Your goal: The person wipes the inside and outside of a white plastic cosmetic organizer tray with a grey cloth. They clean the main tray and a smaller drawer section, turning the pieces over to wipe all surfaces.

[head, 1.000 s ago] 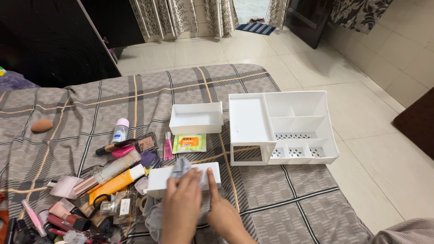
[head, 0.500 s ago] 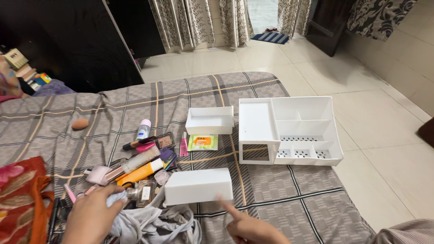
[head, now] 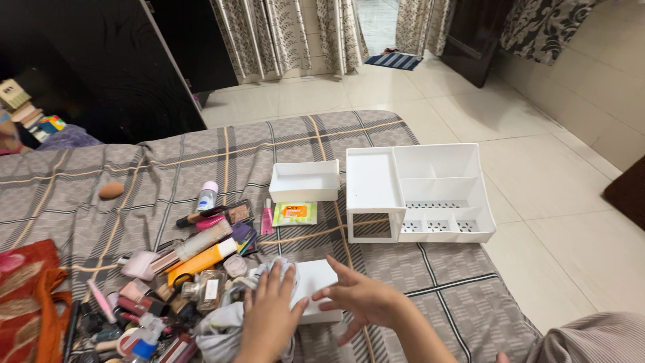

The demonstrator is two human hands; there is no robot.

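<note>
Head view, both hands (head: 269,309) (head: 359,299) on white drawer (head: 316,279) (upturned), organizer (head: 420,191) empty

My left hand (head: 269,312) and right hand (head: 359,299) cover most of the white drawer (head: 316,277), so I can't see its front. The grey cloth (head: 225,329) runs off the bottom edge. The heaped cosmetics (head: 144,316) at lower left are too jumbled and blurred to tell apart.
</note>
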